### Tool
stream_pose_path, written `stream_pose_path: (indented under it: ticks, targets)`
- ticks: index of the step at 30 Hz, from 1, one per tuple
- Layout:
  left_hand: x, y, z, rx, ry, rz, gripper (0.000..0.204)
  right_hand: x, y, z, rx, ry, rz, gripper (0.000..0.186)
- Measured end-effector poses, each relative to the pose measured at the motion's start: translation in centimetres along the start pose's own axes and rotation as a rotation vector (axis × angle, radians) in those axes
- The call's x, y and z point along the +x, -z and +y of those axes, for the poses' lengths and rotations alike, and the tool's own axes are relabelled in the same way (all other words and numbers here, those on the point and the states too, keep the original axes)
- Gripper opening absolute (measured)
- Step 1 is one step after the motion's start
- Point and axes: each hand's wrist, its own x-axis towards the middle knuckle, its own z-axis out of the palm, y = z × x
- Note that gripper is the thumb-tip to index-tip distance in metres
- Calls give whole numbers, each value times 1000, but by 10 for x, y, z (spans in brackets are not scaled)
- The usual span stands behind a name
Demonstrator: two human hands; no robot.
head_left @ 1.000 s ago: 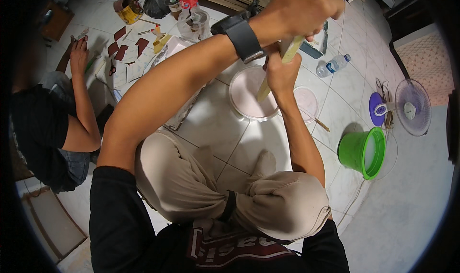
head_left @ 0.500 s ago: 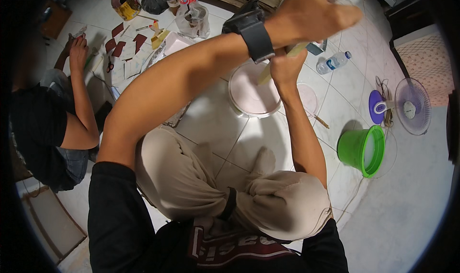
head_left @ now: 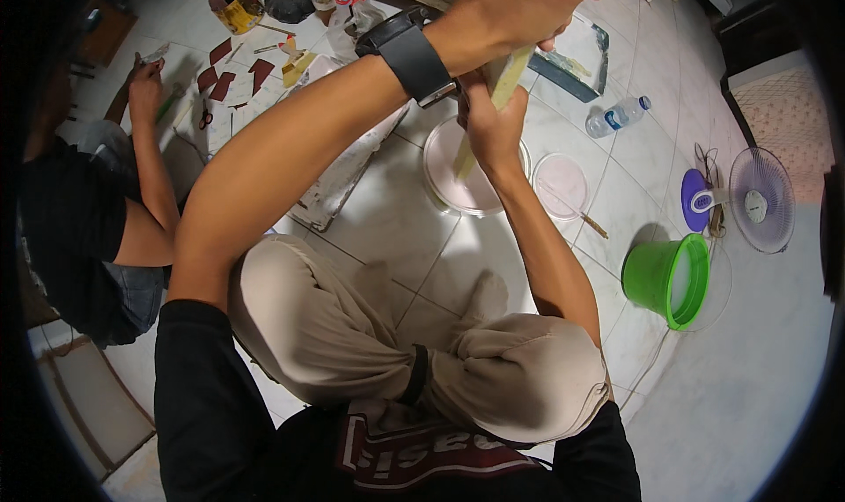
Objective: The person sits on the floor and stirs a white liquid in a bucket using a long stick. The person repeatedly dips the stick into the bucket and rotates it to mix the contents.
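Note:
A pale wooden stick [head_left: 509,81] stands tilted, its lower end in a round tub of pale pink paint [head_left: 480,195]. My right hand [head_left: 495,128] is wrapped round the stick above the tub. Higher up, my left hand [head_left: 537,13], with a black watch [head_left: 412,62] on its wrist, is closed at the stick's upper part; the stick's top is hidden by it. My left forearm crosses in front of a white-smeared board [head_left: 339,180].
Right of the tub lies a round lid [head_left: 561,180] with a thin stick. Beyond are a paint tray [head_left: 581,75] and a water bottle [head_left: 618,116]. A green bucket [head_left: 662,277] and fan [head_left: 759,200] stand right. Another person [head_left: 79,229] sits left near red-brown sheets [head_left: 222,86].
Both hands have shifted left. My left hand has gone from fingers outstretched to curled at the stick. The stick stands steeper, and the paint tray and lid show more.

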Motion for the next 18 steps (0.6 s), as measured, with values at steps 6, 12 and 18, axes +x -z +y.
stream_pose_path:
  ticks: [6,12,18]
  targets:
    - [-8,-24,-16,-1,-435,-22,27,11,26,13,-136,358,8,20]
    - [-8,-39,-25,-104,-552,35,25,2,38,4,-294,425,117,10]
    - [5,-17,-31,-1,-371,-12,27,-15,19,-6,37,-47,15,21]
